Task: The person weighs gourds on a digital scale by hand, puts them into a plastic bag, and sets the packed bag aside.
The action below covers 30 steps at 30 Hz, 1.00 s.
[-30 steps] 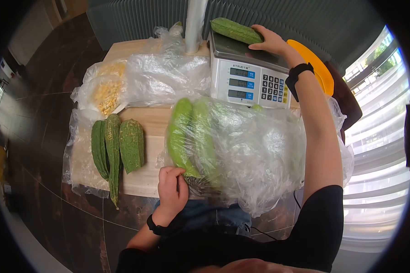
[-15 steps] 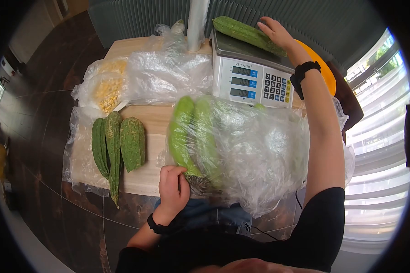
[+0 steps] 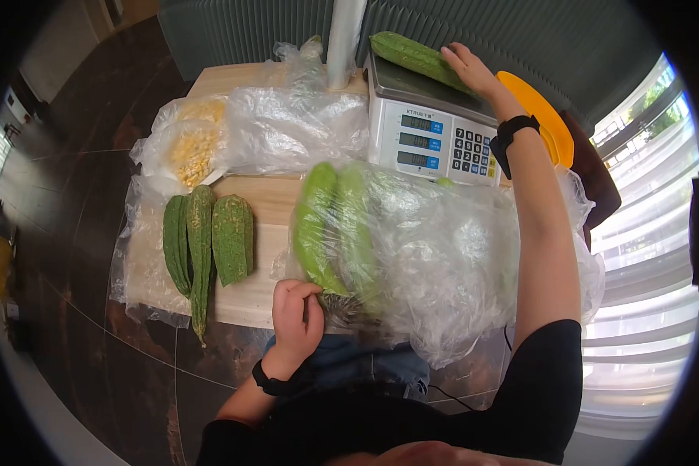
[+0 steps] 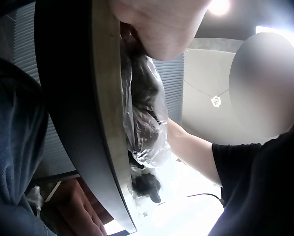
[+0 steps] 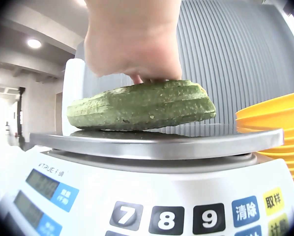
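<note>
Hands (image 3: 297, 318) (image 3: 474, 71) touch a bag (image 3: 458, 256) of pale gourds (image 3: 314, 225) and the scale's (image 3: 435, 140) ridged gourd (image 3: 412, 56).

Stacked yellow containers (image 3: 550, 124), grey panel (image 3: 248, 31) — finely ribbed, white curtain (image 3: 637, 295), dark tiled floor (image 3: 85, 264)

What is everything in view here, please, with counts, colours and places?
Scale: one, white, back right
Gourd on scale: one, green, lying on its plate
Ridged gourds: three, green, left
Pale gourds: at least two, light green, under plastic
Kernels: many, yellow, bagged, back left
Plastic bags: several, clear, across the table
Plastic roll: one, whitish, standing at back
Containers: a stack, yellow, right of scale
Table: one, pale wood, centre
Pleated panel: one, grey, behind table
Floor: one, dark, around table
Wristbands: two, black, one per wrist
Sleeves: two, black, upper arms
Left hand: one, bare, by the pale gourds
Right hand: one, bare, touching the scale's gourd
</note>
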Available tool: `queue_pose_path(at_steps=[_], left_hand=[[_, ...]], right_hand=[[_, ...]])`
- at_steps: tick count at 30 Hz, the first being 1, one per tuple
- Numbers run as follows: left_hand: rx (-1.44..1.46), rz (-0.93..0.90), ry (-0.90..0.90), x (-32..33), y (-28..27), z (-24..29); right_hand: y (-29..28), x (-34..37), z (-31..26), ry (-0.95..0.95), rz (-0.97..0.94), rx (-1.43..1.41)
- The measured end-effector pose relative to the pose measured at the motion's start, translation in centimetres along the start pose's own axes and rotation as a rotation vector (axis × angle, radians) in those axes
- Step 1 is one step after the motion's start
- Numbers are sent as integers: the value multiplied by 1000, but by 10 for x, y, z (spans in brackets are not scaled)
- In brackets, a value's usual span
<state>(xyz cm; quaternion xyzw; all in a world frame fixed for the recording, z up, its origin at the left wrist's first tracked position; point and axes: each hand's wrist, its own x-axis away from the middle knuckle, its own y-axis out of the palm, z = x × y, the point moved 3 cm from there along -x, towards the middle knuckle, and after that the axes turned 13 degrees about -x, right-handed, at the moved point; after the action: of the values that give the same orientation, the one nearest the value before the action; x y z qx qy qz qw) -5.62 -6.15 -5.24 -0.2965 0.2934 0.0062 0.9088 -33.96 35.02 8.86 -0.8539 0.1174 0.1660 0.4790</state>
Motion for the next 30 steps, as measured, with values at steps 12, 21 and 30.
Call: queue_pose_path(at_steps=[12, 21, 30], left_hand=[[-33, 106, 88, 4, -56, 11], [-388, 322, 50, 0, -114, -14], [-631, 427, -225, 25, -206, -69]], right_hand=[[-4, 72, -85, 58, 9, 165], [-39, 152, -201, 72, -161, -500], [-54, 202, -259, 124, -306, -784]])
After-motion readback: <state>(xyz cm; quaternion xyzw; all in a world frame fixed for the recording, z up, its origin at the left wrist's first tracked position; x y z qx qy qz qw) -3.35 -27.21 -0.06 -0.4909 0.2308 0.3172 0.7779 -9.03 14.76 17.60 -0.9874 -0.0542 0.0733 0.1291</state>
